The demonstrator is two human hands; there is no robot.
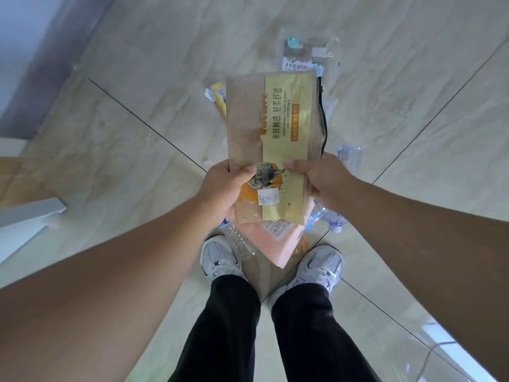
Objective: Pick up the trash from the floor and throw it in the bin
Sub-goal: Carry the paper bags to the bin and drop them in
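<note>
From the head camera, the tiled floor lies mostly bare to either side, while litter clusters ahead and at the feet — a clear wrapper, a yellow sachet, plastic bottles and a pink sheet. Both forearms reach forward and down, meeting at a flat brown-and-gold package held above the shoes. The left hand and right hand each pinch its near end — thumbs on top, fingers curled beneath.

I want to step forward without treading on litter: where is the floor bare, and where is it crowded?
Bare tiles lie left of the yellow stick wrapper, toward the grey wall base, and far right beyond the crushed clear bottle. It is crowded straight ahead: the clear plastic packet, plus the pink envelope and bottles by the white sneakers, under the held gold-and-brown flat bag.
</note>
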